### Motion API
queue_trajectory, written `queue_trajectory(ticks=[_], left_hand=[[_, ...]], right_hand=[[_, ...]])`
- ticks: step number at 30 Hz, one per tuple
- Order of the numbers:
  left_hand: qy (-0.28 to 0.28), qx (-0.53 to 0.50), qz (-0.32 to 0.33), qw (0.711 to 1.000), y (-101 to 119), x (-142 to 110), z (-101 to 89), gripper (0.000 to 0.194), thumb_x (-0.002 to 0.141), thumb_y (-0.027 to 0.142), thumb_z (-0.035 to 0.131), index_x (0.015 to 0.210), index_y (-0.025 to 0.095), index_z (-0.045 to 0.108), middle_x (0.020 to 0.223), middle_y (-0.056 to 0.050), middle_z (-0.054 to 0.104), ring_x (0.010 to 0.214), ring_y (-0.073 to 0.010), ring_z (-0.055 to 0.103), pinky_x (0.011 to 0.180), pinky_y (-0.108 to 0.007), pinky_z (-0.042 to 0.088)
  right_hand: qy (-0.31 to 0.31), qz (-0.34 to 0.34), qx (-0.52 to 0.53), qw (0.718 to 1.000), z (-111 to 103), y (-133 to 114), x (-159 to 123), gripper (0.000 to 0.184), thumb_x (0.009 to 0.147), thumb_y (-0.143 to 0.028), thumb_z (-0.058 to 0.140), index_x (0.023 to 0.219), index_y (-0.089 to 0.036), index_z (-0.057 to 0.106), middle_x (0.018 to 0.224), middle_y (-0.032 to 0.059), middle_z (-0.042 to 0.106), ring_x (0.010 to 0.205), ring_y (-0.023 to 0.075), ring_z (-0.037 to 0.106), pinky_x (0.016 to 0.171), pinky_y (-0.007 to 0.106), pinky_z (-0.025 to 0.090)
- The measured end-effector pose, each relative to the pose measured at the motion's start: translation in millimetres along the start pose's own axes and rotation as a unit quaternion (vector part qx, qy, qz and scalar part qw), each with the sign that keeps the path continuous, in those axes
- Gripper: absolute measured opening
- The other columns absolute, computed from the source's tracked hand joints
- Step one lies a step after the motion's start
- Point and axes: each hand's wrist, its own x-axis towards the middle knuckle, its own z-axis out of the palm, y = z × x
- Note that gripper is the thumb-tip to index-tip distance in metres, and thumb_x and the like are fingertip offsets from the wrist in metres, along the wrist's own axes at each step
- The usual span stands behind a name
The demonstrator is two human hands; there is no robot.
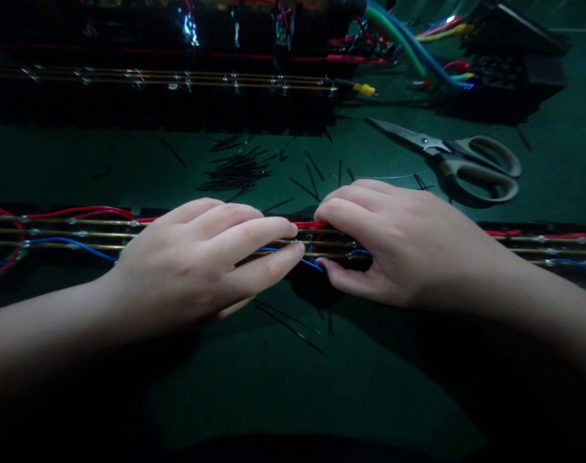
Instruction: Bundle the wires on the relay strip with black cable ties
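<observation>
Head view: a wired strip [80, 235] runs right across the green surface [297, 392].
Left hand [196, 257] lies over the strip, fingers stretched, thumb hidden, so its grip cannot be told; black bits [239, 170] lie beyond; right hand [393, 244] straddles the strip, thumb nearside, fingertips at the red wire [305, 226], grip unclear; scissors [435, 146] lie beyond.

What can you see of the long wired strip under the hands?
The long wired strip runs from one picture edge to the other along the green table. A dark base carries parallel brass-coloured rods, shiny solder-like joints, red wires and blue wires. The left hand covers one stretch; the right hand straddles another, thumb on the near side, fingers on the far. What they cover is hidden; the base is very dark.
</observation>
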Motion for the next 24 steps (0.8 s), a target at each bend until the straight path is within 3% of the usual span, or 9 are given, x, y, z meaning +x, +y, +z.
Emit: queue_trajectory(ticks=[24], left_hand=[[0.014,-0.049,-0.013,0.999,-1.7,-2.3,2.4,0.049,0.091,0.030,0.059,0.139,0.031,0.048,0.136,-0.003,0.059,0.111,-0.0227,0.065,0.090,-0.039,0.057]], right_hand=[[-0.006,0.009,-0.004,1.000,0.9,0.7,0.5,0.025,0.083,-0.038,0.055,0.099,-0.018,0.060,0.091,0.0081,0.065,0.082,0.0220,0.055,0.061,0.030,0.035]])
